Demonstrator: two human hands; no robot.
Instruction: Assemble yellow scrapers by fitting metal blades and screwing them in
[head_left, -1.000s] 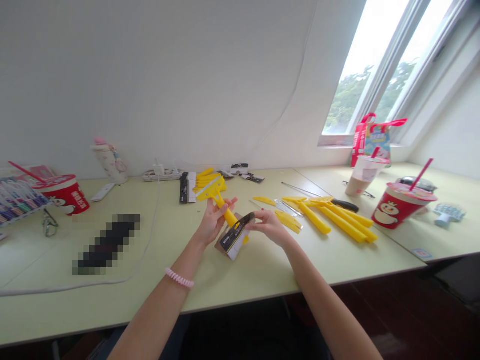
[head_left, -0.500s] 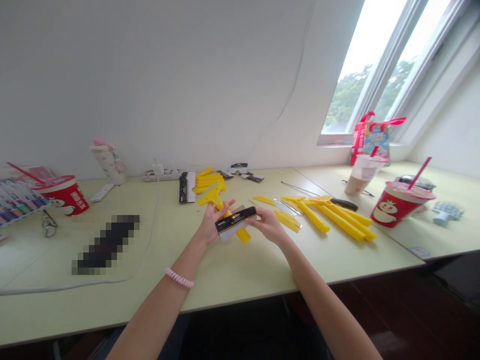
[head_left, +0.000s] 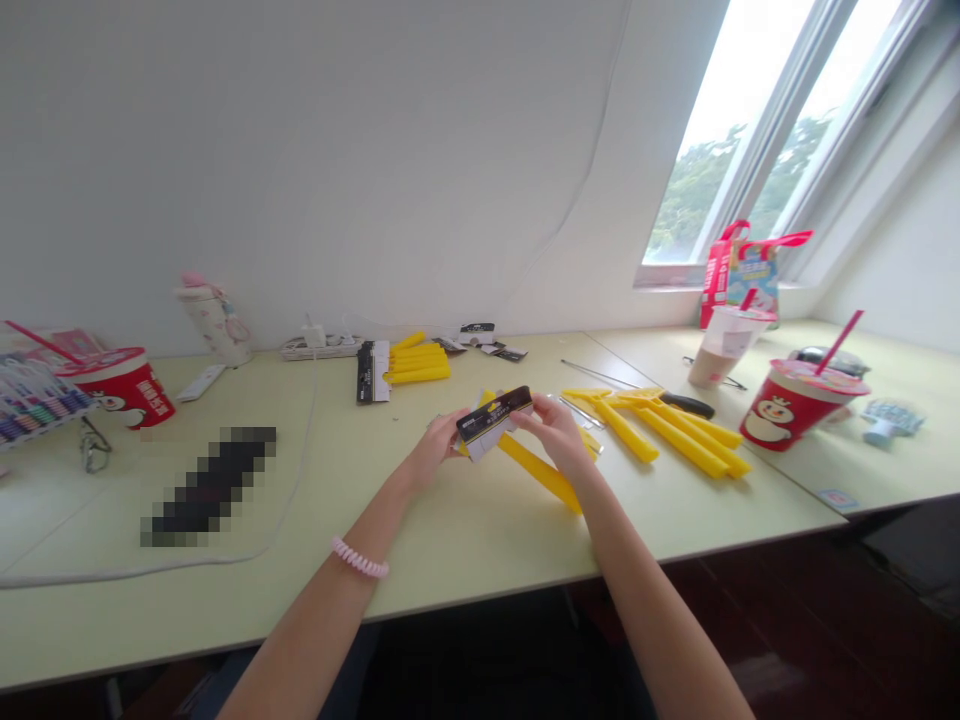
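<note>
Yellow plastic scraper (head_left: 540,470) in the hands now, its long handle slanting down toward the bench's front edge, around mid-bench. I've got the black-and-white card sleeve (head_left: 493,420) up over its head: the left hand (head_left: 433,450) pinches one end of the card, and the right hand (head_left: 553,432) pinches the other, fingers curled over the top. Card and fingers hide most of the blade, with only a yellow sliver showing above, so I can't tell if it's seated. The print's too small to read. More yellow scrapers (head_left: 660,430) lie toward the right, with a bundle of yellow handles (head_left: 416,365) by the back edge.
</note>
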